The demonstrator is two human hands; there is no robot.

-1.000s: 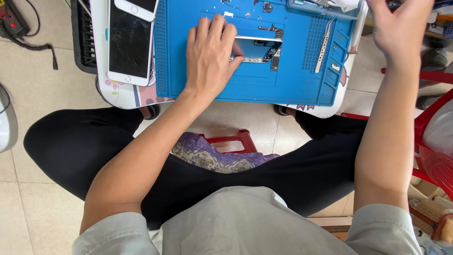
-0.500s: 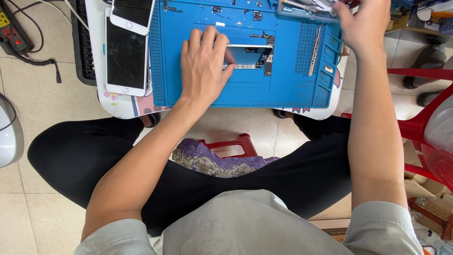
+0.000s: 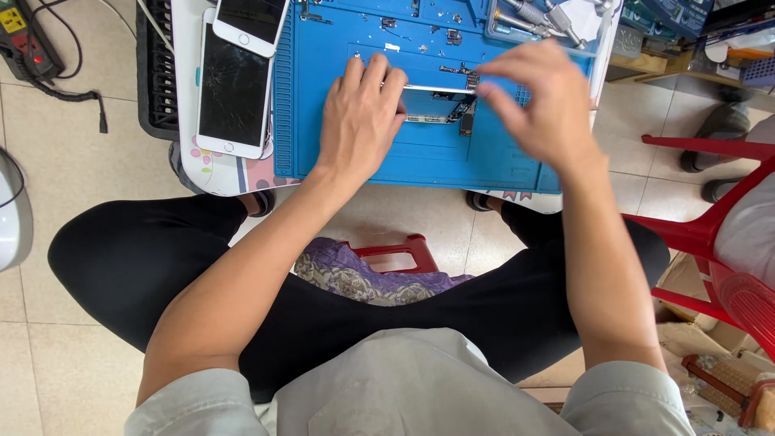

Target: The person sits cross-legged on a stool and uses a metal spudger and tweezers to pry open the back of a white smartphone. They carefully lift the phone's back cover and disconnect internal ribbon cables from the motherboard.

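Right hand (image 3: 542, 105) now over blue mat (image 3: 323, 145) — left hand (image 3: 359, 121) flat

We saw bright, even daylight with soft shadows under the table (image 3: 190, 153). The right hand (image 3: 537, 101) was smeared by motion blur; the left hand (image 3: 359, 121) stayed sharp. Phone screens (image 3: 232, 85) showed faint glare, and edges bent slightly.

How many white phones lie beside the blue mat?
2. One white phone with a cracked screen lies left of the blue mat; another overlaps its top, partly cut off.
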